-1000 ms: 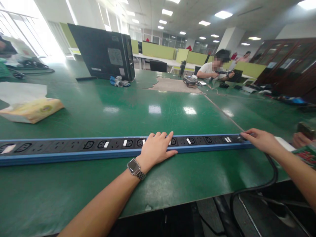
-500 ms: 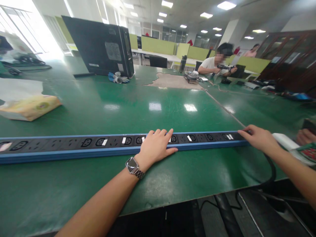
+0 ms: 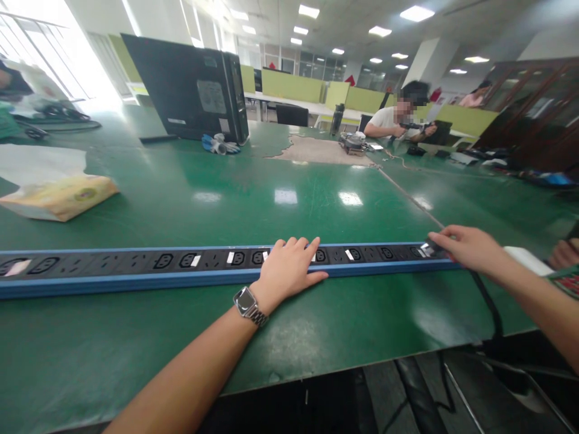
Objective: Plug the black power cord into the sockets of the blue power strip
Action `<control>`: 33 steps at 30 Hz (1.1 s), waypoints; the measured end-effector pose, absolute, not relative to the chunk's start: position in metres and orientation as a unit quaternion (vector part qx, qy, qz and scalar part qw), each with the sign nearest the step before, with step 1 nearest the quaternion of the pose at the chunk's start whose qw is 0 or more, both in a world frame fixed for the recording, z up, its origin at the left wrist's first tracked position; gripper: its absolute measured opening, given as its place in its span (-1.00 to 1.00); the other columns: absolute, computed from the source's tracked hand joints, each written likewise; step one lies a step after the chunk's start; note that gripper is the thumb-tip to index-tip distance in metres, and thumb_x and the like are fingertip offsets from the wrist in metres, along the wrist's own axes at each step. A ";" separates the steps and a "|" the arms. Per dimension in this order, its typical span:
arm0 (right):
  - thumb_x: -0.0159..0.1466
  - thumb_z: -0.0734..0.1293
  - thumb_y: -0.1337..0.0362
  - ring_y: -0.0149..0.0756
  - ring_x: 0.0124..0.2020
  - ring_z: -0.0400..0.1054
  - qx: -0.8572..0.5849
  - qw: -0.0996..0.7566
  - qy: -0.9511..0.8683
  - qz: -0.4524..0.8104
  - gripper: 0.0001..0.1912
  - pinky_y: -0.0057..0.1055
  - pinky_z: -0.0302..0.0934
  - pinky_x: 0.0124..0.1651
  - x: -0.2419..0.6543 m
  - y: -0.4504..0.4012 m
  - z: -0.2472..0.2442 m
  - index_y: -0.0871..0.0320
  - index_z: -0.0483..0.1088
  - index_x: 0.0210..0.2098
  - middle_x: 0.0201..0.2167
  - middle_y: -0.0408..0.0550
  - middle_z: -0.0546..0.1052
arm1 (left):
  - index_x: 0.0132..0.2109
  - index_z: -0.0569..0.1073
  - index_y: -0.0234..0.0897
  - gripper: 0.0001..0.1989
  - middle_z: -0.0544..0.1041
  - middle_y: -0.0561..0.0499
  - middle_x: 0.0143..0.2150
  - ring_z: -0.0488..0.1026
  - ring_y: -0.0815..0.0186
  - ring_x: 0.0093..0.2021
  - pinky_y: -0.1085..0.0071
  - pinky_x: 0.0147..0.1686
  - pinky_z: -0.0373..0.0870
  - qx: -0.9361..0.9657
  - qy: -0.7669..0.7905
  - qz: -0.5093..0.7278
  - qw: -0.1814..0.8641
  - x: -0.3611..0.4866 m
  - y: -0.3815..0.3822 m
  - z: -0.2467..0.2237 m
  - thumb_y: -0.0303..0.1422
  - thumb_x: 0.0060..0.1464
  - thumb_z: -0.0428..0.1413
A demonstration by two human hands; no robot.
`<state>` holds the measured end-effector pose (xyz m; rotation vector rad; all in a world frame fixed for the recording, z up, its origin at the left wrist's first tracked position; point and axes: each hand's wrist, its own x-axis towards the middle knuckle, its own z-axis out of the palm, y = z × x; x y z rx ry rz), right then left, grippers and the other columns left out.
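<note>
A long blue power strip [image 3: 149,278] with a row of black sockets lies across the green table. My left hand [image 3: 289,265], with a watch [image 3: 246,302] on its wrist, rests over the strip's middle, its thumb apart from the fingers. At the strip's right end, my right hand [image 3: 461,244] pinches a dark plug [image 3: 433,246] with metal prongs, just above the last sockets. A black cable [image 3: 488,301] runs down from below this hand past the table edge.
A tissue pack [image 3: 63,196] lies at left. Behind stand a black computer case [image 3: 190,90] and gloves [image 3: 219,144]. A person [image 3: 398,114] sits across the table [image 3: 235,211]; another person's hand [image 3: 563,254] is at the right edge. Below the front edge are chair parts.
My right hand has lifted and shifted slightly left, and the plug's metal prongs now show. The cable has moved with it. My left hand stays on the strip.
</note>
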<state>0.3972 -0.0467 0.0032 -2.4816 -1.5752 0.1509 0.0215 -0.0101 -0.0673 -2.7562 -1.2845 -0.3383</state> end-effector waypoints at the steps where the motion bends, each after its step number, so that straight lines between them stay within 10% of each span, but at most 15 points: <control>1: 0.23 0.17 -0.08 -0.23 -0.49 0.34 -0.825 0.089 -0.551 0.087 -0.57 -0.36 0.11 -0.38 0.388 -0.045 0.000 0.14 0.43 -0.35 -0.59 -0.04 0.47 | 0.31 0.16 -0.24 -0.27 0.45 -0.16 0.06 0.36 0.06 0.01 0.17 -0.05 0.23 -0.900 -0.419 -0.111 0.040 0.021 -0.010 -0.067 0.11 0.15 -0.05; 16: 0.35 -0.04 -0.05 0.04 -0.34 0.46 -0.815 -0.079 -0.565 -0.096 -0.46 -0.22 0.19 -0.34 0.329 -0.045 -0.034 0.21 0.35 -0.12 -0.40 0.20 0.53 | 0.30 0.17 -0.25 -0.27 0.46 -0.16 0.05 0.36 0.07 0.01 0.17 -0.05 0.22 -0.900 -0.420 -0.112 0.039 0.022 -0.010 -0.068 0.11 0.14 -0.04; 25: 0.28 0.13 -0.03 -0.08 -0.30 0.44 -0.764 -0.119 -0.633 -0.033 -0.62 -0.31 0.13 -0.35 0.344 -0.025 -0.011 0.12 0.38 -0.36 -0.35 0.07 0.53 | 0.30 0.18 -0.23 -0.28 0.46 -0.16 0.05 0.37 0.07 0.02 0.17 -0.03 0.23 -0.897 -0.426 -0.114 0.037 0.021 -0.010 -0.067 0.10 0.13 -0.03; 33: 0.27 0.13 -0.06 -0.22 -0.38 0.38 -0.754 0.061 -0.654 -0.022 -0.58 -0.39 0.10 -0.36 0.302 -0.034 0.028 0.10 0.39 -0.43 -0.45 -0.05 0.53 | 0.28 0.21 -0.27 -0.28 0.47 -0.17 0.03 0.38 0.05 -0.01 0.15 -0.07 0.25 -0.899 -0.420 -0.123 0.036 0.021 -0.011 -0.066 0.09 0.12 0.00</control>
